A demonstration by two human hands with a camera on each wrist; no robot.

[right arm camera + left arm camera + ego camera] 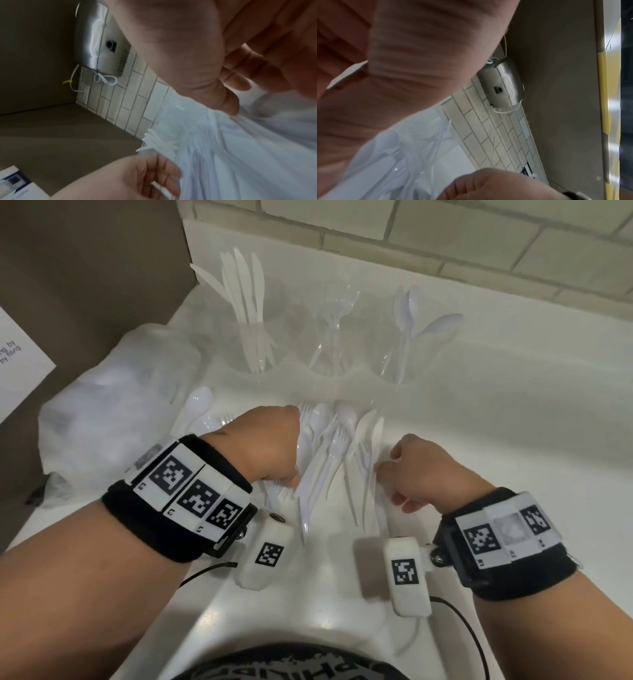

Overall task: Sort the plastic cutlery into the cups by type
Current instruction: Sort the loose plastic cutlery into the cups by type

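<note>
Nearest the camera were the two wrists, and just beyond them both hands worked at the heap (329, 460) of loose white cutlery on the counter (513, 412).

The left hand (263, 446) was at the heap's left edge, fingers curled under. The right wrist view showed a white handle (161, 189) passing between those fingers, so that grip looked closed on one piece, of a type I could not tell. The right hand (418, 470) was at the heap's right edge, its thumb and fingers bent toward a knife handle (376, 487) there. Whether that grip was closed on it the views did not show.

The pieces in the heap lay mostly with their long axes running near to far, heads toward the cups and handles toward the person, so a handle could be pinched from the near side.

The three clear cups stood in a row just beyond the heap: the knife cup (253, 337) far left, the fork cup (330, 337) in the middle and the spoon cup (400, 337) to the right. The left hand was nearer the knife cup and the right nearer the spoon cup, while the fork cup lay about equally far from both. The lift would likely run up and away.
</note>
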